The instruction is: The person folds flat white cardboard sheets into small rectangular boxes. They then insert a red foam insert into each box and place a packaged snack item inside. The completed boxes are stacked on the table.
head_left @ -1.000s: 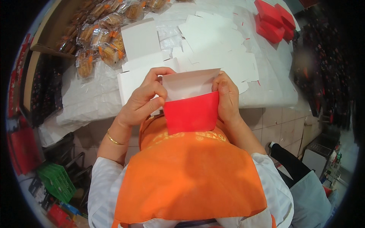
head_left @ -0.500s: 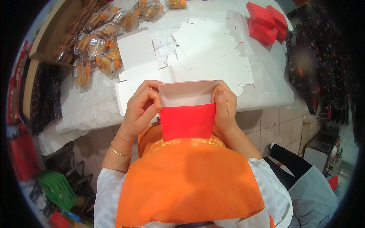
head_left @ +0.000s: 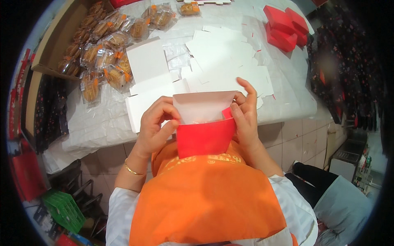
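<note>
In front of my orange apron a red cardboard box (head_left: 205, 139) is held between both hands, its white inside facing up and its far flap raised. My left hand (head_left: 158, 123) pinches the box's left edge with thumb and fingers. At the right edge, my right hand (head_left: 245, 117) grips the corner between thumb and bent fingers, with one finger lifted away. A small red side flap (head_left: 226, 113) shows by the right thumb. What lies inside the box is hidden by its front wall.
Flat white cardboard blanks (head_left: 225, 61) are spread over the plastic-covered table (head_left: 283, 74). An unfolded white box (head_left: 147, 61) lies left of them. Wrapped pastries (head_left: 117, 41) crowd the far left by a cardboard carton (head_left: 51, 51). Folded red boxes (head_left: 285, 28) stand far right; another person (head_left: 340, 201) is lower right.
The box has come slightly nearer to me. My right index finger has lifted from its edge, and a red side flap now shows inside the right corner.
</note>
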Tool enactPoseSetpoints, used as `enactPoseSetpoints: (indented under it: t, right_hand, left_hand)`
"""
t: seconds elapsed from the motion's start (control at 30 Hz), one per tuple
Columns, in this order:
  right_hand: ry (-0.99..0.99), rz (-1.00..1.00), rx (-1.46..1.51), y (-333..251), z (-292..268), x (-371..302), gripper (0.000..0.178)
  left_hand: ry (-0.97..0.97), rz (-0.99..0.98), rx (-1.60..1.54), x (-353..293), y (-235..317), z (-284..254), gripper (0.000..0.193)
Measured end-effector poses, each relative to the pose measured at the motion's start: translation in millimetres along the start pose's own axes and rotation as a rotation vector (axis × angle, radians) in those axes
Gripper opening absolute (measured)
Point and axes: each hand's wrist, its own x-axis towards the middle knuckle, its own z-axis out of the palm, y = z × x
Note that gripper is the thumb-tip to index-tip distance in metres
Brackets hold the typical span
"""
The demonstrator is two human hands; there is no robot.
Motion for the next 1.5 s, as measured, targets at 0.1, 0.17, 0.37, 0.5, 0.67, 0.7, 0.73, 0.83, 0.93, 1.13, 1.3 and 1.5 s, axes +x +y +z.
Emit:
enactPoseSetpoints:
  t: [0.1, 0.17, 0.37, 0.5, 0.67, 0.7, 0.73, 0.83, 0.93, 1.13, 1.3, 1.5]
  right_hand:
    - [-0.115, -0.037, -0.01, 3.3, -9.2, 3.7, 0.035]
    - [-0.164, -0.111, 0.055, 12.8, -14.3, 2.9, 0.03]
    - [-0.068, -0.102, -0.028, 1.8, -9.6, -1.1, 0.018]
    - [-0.057, -0.107, -0.035, 0.7, -13.1, -3.2, 0.015]
    - [-0.052, -0.135, -0.002, -2.4, -11.6, -6.9, 0.016]
    - [-0.055, -0.161, -0.042, -1.0, -12.9, -7.8, 0.017]
    - [-0.058, -0.187, -0.081, 1.5, -15.8, -8.7, 0.018]
    - [-0.122, -0.261, -0.25, 0.7, -24.1, -8.1, 0.023]
    - [-0.177, -0.302, -0.385, -3.5, -29.0, -6.8, 0.028]
    - [-0.233, -0.371, -0.454, -10.3, -30.4, -5.9, 0.029]
    - [-0.22, -0.368, -0.442, -11.1, -28.4, -6.4, 0.027]
    - [-0.214, -0.375, -0.439, -9.9, -29.4, -5.9, 0.028]
  left_hand:
    - [0.093, 0.001, 0.006, -1.7, -2.0, 6.3, 0.007]
    - [0.153, -0.001, 0.002, -4.9, -5.6, 10.1, 0.009]
    - [0.263, 0.083, 0.031, -7.4, -3.5, 18.8, 0.02]
    - [0.166, 0.144, 0.213, -1.6, 9.1, 12.1, 0.026]
    - [0.045, 0.109, 0.424, 10.9, 26.6, 5.8, 0.021]
    - [0.044, 0.091, 0.436, 13.1, 28.6, 6.8, 0.021]
    - [0.036, 0.086, 0.423, 15.2, 29.8, 7.4, 0.021]
    - [0.024, 0.067, 0.384, 16.3, 30.2, 7.8, 0.021]
    - [0.02, 0.043, 0.345, 17.5, 27.4, 6.3, 0.019]
    - [-0.019, 0.035, 0.342, 24.0, 29.2, -1.7, 0.014]
    - [-0.08, 0.014, 0.386, 31.7, 37.9, -4.4, 0.01]
    - [-0.112, 0.072, 0.447, 29.4, 35.9, -2.8, 0.015]
